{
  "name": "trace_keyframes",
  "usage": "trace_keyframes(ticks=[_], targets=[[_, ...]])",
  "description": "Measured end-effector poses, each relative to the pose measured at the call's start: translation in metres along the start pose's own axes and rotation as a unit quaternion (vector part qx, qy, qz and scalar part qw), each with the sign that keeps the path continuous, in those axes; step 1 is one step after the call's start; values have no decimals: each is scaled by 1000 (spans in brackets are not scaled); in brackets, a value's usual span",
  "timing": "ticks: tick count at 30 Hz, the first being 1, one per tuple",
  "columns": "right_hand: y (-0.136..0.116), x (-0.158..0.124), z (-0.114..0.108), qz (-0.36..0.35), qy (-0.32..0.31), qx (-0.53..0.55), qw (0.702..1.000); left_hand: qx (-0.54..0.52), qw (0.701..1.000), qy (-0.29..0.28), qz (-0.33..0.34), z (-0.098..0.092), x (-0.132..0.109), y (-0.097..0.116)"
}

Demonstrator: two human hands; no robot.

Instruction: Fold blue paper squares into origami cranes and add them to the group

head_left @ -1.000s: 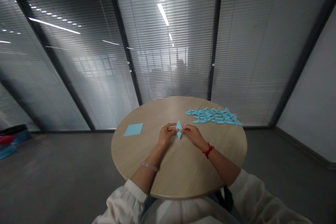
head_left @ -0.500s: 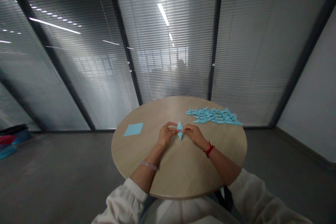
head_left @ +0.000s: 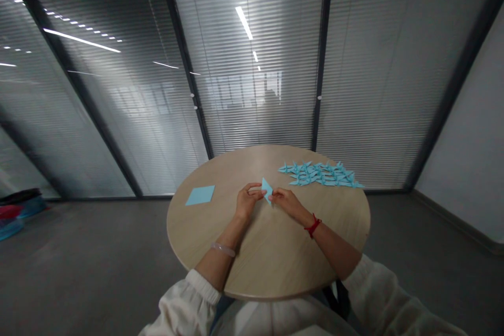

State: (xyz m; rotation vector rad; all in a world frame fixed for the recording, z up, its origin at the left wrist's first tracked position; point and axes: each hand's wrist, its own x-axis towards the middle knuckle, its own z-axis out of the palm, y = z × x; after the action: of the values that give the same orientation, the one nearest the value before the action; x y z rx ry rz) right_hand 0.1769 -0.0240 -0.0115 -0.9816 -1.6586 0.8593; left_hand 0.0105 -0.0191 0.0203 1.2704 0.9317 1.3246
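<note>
A small light-blue folded paper (head_left: 266,188), pointed at its top and bottom, is held between both hands over the middle of the table. My left hand (head_left: 248,198) pinches its left edge, with the thumb on the near face. On the other side, my right hand (head_left: 287,200) grips the right edge between thumb and fingers. The fingertips cover part of the folds. Lying flat to the left is light-blue square paper (head_left: 200,195); whether it is one sheet or a stack I cannot tell.
Rows of folded light-blue paper cranes (head_left: 321,174) lie at the table's back right. The round wooden table (head_left: 271,262) stands before a glass partition with blinds (head_left: 260,121). Red, blue and black bin-like objects (head_left: 21,210) are on the floor at far left.
The folded paper has tilted and turned, its upper point moving left. Both hands have shifted slightly left with it, still holding it.
</note>
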Motion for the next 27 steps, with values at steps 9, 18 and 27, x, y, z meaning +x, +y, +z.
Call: trace_keyframes(ticks=[9,18,27], targets=[[-3,-4,0,-1,-43,-31,999,10,998,-60,12,4,2,-7],[-5,-4,-1,-2,-14,-28,1000,67,998,-1,6,-1,1,-4],[1,-2,-3,-12,-3,3,1000,79,997,-11,-12,1,0,1]])
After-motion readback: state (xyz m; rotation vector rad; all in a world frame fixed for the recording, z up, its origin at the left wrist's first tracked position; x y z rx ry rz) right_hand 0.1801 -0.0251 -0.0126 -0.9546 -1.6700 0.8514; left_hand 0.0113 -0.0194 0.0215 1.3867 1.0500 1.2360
